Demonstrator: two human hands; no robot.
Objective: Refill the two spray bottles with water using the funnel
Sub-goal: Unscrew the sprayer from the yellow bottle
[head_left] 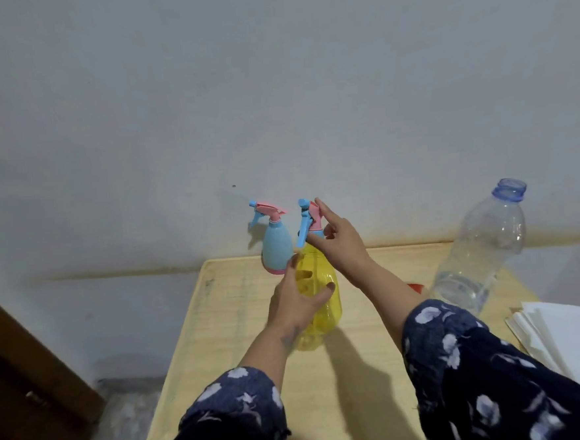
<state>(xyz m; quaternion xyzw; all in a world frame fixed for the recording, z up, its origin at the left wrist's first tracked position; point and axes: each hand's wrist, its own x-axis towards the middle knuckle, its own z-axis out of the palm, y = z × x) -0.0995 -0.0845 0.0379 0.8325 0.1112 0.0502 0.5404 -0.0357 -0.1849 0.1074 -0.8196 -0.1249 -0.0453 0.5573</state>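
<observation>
Yellow bottle: a translucent yellow plastic spray bottle [321, 296] with a pink and blue trigger head [309, 218] stands upright on the counter, near its middle towards the far edge.
Blue bottle: a small light-blue opaque spray bottle [277, 248] with a pink base and a like trigger head stands just behind and left of the yellow one, close to the wall.
Left hand: the left hand [296, 302] grips the yellow body, its fingers [326, 291] and thumb curled round the sides.
Right hand: the right hand [341, 242] is at the trigger head, forefinger stretched up along the pink top, thumb at the collar; how firmly the other fingers close is hard to tell.
Water bottle: a large clear plastic bottle [482, 247] with its cap off and a little water at the bottom stands at the right of the counter, well apart from the sprayers.
Counter: a pale wooden counter [227, 327] set against a grey wall.
Papers: a stack of white sheets [564, 334] lies at the right edge.
Red thing: a small red object [416, 287] shows beside the clear bottle, mostly hidden by the right forearm.
Sleeves: dark blue with a pale floral print.
</observation>
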